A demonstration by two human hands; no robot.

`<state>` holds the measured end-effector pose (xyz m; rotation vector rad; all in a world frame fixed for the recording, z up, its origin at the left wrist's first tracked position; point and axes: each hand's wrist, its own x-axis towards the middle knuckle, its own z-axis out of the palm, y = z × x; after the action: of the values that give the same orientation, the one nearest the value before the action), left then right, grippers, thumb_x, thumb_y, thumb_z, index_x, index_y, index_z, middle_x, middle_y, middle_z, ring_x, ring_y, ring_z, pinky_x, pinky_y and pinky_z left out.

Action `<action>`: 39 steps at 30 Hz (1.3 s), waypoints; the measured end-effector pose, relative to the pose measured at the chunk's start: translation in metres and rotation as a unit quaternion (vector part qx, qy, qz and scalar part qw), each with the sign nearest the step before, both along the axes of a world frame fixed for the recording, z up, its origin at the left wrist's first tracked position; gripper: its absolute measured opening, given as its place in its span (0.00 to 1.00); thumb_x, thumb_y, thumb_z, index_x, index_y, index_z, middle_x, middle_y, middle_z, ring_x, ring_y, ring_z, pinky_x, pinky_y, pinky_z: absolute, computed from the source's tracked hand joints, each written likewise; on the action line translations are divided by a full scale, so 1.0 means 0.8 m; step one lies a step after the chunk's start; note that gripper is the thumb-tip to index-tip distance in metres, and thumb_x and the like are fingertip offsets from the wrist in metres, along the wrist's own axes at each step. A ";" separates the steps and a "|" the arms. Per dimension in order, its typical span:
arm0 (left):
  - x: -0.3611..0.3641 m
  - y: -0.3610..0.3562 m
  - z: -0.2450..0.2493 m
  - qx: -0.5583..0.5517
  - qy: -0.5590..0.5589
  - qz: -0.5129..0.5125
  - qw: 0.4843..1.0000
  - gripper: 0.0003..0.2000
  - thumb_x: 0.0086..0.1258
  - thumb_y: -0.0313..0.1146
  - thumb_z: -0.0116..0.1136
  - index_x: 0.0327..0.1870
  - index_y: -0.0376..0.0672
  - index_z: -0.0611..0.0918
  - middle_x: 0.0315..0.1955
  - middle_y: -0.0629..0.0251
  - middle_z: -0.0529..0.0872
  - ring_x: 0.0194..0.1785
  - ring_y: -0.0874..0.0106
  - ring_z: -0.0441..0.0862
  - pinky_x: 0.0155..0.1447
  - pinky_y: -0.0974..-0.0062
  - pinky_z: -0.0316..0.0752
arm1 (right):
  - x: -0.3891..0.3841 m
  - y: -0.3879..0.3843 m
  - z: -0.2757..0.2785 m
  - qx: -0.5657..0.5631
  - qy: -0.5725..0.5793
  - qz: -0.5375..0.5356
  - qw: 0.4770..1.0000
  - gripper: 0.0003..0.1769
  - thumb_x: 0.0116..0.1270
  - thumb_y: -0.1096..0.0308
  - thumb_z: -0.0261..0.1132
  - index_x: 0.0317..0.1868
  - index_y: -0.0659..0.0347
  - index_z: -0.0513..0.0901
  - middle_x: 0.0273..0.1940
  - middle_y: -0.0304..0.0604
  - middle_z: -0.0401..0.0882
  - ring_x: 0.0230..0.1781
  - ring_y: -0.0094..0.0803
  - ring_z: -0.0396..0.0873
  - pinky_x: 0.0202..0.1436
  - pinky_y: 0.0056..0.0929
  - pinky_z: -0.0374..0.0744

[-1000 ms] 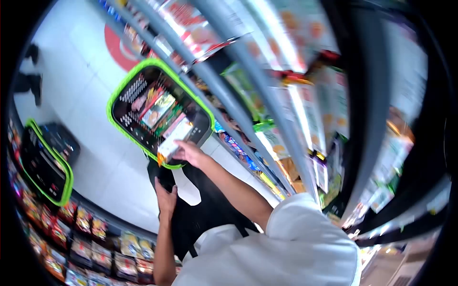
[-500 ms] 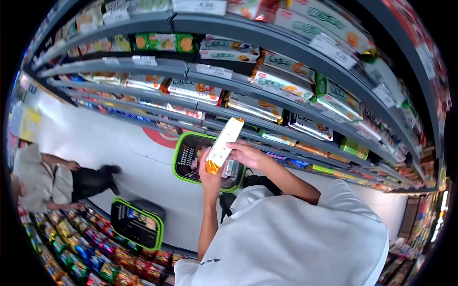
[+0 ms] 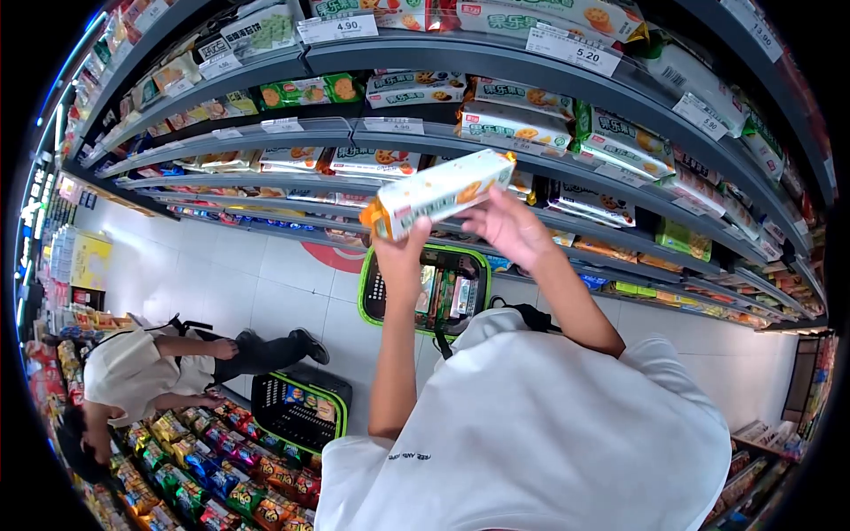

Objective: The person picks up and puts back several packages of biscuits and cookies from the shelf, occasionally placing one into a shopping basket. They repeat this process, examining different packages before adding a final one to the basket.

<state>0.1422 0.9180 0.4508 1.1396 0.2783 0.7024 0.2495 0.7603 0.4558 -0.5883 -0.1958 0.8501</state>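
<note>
A white biscuit pack with orange ends (image 3: 443,190) is tilted up to the right, in front of the shelves. Around its lower left end my left hand (image 3: 403,257) is closed, thumb on the front. My right hand (image 3: 513,226) is near the pack's right end, its fingers apart; whether a fingertip touches the pack is unclear. Beneath my hands a black basket with a green rim (image 3: 485,265) stands on the floor with several packs in it.
Shelves of biscuit packs with price tags (image 3: 574,50) curve across the top. At the left another person (image 3: 128,372) leans by the snack bags (image 3: 212,460). Beside that person is a second green-rimmed basket (image 3: 343,423). Pale floor tiles (image 3: 274,296) run between the shelves.
The pack has turned from steep to nearly level and moved up, showing its printed side. My right hand has moved up and right, its fingers spread. The other person has shifted right in view.
</note>
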 end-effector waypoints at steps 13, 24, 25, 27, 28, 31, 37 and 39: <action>0.122 -0.017 0.070 -0.036 0.011 -0.180 0.983 0.22 0.79 0.44 0.54 0.56 0.28 0.76 0.47 0.52 0.85 0.49 0.65 0.86 0.52 0.69 0.83 | 0.057 -0.048 0.046 -0.079 -0.091 -0.159 0.980 0.20 0.76 0.64 0.61 0.60 0.69 0.74 0.55 0.53 0.81 0.53 0.43 0.84 0.51 0.34 0.87; 0.176 -0.026 0.080 0.003 0.145 -0.274 0.951 0.32 0.82 0.53 0.40 0.58 0.24 0.76 0.51 0.44 0.85 0.51 0.62 0.86 0.54 0.69 0.81 | 0.067 -0.080 0.053 -0.071 -0.117 -0.193 0.972 0.26 0.76 0.61 0.58 0.65 0.72 0.71 0.68 0.61 0.71 0.64 0.46 0.77 0.59 0.36 0.83; 0.180 -0.026 0.079 0.004 0.156 -0.293 0.943 0.30 0.83 0.51 0.39 0.58 0.24 0.76 0.51 0.45 0.86 0.50 0.62 0.86 0.54 0.69 0.80 | 0.068 -0.080 0.053 -0.067 -0.118 -0.190 0.972 0.26 0.76 0.62 0.57 0.66 0.72 0.70 0.68 0.61 0.71 0.64 0.45 0.77 0.59 0.36 0.83; 0.184 -0.030 0.085 0.011 0.176 -0.313 0.933 0.28 0.84 0.46 0.35 0.58 0.25 0.77 0.51 0.46 0.86 0.49 0.62 0.87 0.53 0.69 0.80 | 0.067 -0.081 0.054 -0.064 -0.117 -0.183 0.974 0.26 0.76 0.62 0.57 0.66 0.73 0.70 0.68 0.61 0.71 0.64 0.45 0.77 0.59 0.36 0.83; 0.185 -0.031 0.088 0.010 0.176 -0.311 0.934 0.28 0.84 0.46 0.35 0.58 0.25 0.77 0.51 0.46 0.86 0.49 0.62 0.87 0.53 0.69 0.80 | 0.066 -0.081 0.054 -0.065 -0.116 -0.180 0.975 0.25 0.76 0.63 0.56 0.66 0.73 0.70 0.68 0.60 0.71 0.63 0.45 0.78 0.59 0.36 0.83; 0.186 -0.030 0.089 0.024 0.179 -0.309 0.934 0.25 0.83 0.45 0.40 0.52 0.28 0.80 0.44 0.49 0.88 0.44 0.64 0.87 0.49 0.70 0.80 | 0.064 -0.082 0.053 -0.072 -0.121 -0.166 0.976 0.25 0.76 0.65 0.55 0.66 0.72 0.70 0.66 0.60 0.73 0.61 0.44 0.79 0.59 0.36 0.83; 0.174 -0.034 0.086 0.268 0.119 0.115 0.949 0.23 0.63 0.40 0.72 0.47 0.27 0.78 0.37 0.55 0.85 0.36 0.68 0.82 0.42 0.70 0.77 | 0.062 -0.091 0.029 -0.100 -0.120 -0.147 0.977 0.24 0.75 0.65 0.56 0.66 0.70 0.71 0.58 0.53 0.80 0.52 0.37 0.83 0.52 0.33 0.84; 0.175 -0.034 0.081 0.337 0.108 0.142 0.924 0.26 0.63 0.40 0.72 0.51 0.26 0.76 0.42 0.52 0.82 0.38 0.67 0.81 0.45 0.69 0.77 | 0.058 -0.090 0.025 -0.094 -0.099 -0.143 0.980 0.21 0.75 0.67 0.56 0.63 0.70 0.73 0.52 0.53 0.82 0.49 0.38 0.84 0.50 0.34 0.83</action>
<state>0.2825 0.8908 0.5154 1.8663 0.4114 0.9676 0.2962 0.6883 0.4760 -0.8574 -0.2068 0.5336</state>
